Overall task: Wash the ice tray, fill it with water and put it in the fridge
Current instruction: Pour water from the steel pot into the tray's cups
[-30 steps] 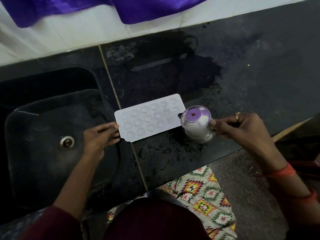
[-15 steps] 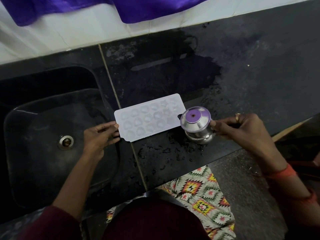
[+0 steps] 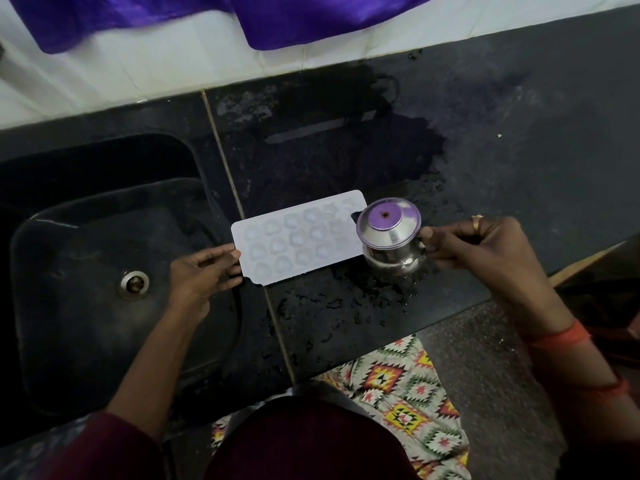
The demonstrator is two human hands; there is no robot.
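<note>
A white ice tray [image 3: 298,237] with several small moulded cells lies flat on the wet black counter [image 3: 519,150], just right of the sink. My left hand [image 3: 201,275] pinches the tray's left short edge. A small steel pot [image 3: 391,240] filled with water that reflects purple stands upright at the tray's right end. My right hand [image 3: 485,251], wearing a ring, grips the pot's right side.
A black sink [image 3: 86,306] with a metal drain [image 3: 133,285] lies at the left. Water drops spread over the counter in front of the pot. Purple cloth [image 3: 311,19] hangs over the white wall behind. A patterned mat [image 3: 408,393] lies on the floor below.
The pot has tipped back from a tilt toward the tray to upright and sits lower on the counter. The tray and my left hand have not moved.
</note>
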